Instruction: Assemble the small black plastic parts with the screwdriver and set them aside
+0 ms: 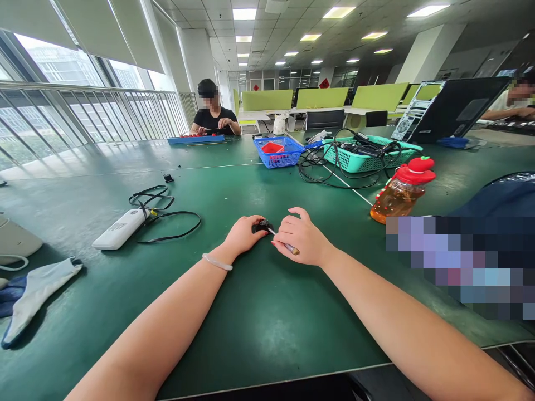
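Near the middle of the green table (pixel 259 312), my left hand (pixel 246 235) is closed around a small black part (pixel 261 225), fingers behind it and thumb in front. My right hand (pixel 301 238) grips a thin tool (pixel 291 248) with a brownish end and a pale shaft. The tool's far tip points left and meets the black part, or lies right beside it; the exact contact is too small to tell. One finger of my right hand is raised off the tool. A pale bracelet (pixel 217 262) circles my left wrist.
At left lie a white power strip (pixel 121 229) with black cable and a glove (pixel 39 298). Beyond my hands are a blue basket (pixel 279 160), a green basket (pixel 355 161) with cables, and a red-capped bottle (pixel 397 197). A person (pixel 215 117) sits across, behind a blue tray (pixel 196 140).
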Motion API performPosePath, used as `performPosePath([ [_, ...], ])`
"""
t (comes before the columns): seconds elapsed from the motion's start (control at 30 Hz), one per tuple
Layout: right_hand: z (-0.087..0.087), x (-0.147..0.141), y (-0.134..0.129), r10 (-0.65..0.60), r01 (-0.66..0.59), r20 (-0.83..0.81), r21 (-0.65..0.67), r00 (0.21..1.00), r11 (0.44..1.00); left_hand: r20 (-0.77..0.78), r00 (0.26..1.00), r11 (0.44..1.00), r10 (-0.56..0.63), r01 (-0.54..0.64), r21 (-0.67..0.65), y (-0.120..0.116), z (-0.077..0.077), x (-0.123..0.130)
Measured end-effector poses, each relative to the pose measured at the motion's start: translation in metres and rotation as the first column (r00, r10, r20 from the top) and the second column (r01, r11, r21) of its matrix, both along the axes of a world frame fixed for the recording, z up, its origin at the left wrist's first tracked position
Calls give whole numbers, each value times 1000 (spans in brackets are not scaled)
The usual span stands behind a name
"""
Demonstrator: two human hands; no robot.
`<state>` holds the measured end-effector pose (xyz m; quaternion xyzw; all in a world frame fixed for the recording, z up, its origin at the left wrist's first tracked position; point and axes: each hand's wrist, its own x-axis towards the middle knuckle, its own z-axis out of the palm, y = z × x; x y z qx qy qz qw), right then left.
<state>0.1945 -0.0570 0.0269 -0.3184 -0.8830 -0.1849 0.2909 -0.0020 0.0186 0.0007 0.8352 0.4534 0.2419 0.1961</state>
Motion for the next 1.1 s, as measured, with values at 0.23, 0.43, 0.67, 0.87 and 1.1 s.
performPosePath([
  [0.23,-1,3,2,-6,3,-70,-39,998,999,-1,1000,1000,-9,9,17,0,-1,-1],
  [0.43,-3,5,4,-29,23,-130,-44,991,999,1,1000,1000,-18,18,13,1,0,-1],
  [0.67,-7,7,7,-53,35,-193,-97,980,995,-8,1000,1000,-13,13,-3,0,2,-1],
  [0.87,-3,-2,-1,21,-32,-210,-51,978,998,10,999,999,-41,41,-8,2,0,-2],
  [1.1,-7,-4,1,-32,18,-172,-83,985,996,3,1000,999,-29,29,-14,1,1,-1],
])
